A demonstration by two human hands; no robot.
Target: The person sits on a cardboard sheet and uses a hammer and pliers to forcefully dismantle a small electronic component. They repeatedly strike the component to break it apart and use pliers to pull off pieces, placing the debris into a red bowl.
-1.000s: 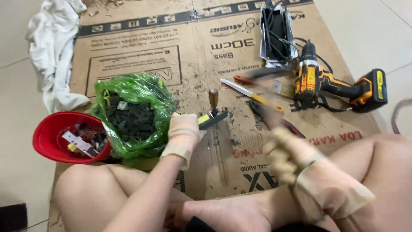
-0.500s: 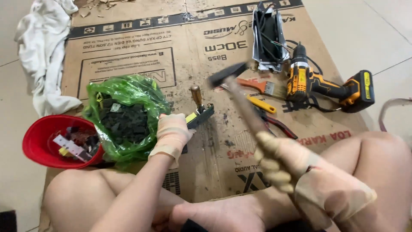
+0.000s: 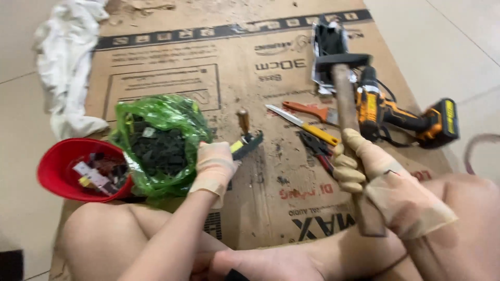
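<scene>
Underneath, cardboard (image 3: 172, 62) on tiled floor. Right hand (image 3: 375, 171) fingers wrapped round hammer (image 3: 346, 104): centre-right, long axis upright, head at 12 o'clock. Left hand (image 3: 214, 165) pinching chisel (image 3: 245, 136), tilted.

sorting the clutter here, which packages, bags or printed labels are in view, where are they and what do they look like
Flattened cardboard box: spread on the floor under everything, brown with black print and a framed panel.
Green plastic bag: left of the left hand, open, crinkled, holding dark pieces.
Red bowl: far left, round, holding small mixed parts.
Silvery open pack: top centre, behind the hammer raised by the right hand, dark contents.
No screens.
</scene>
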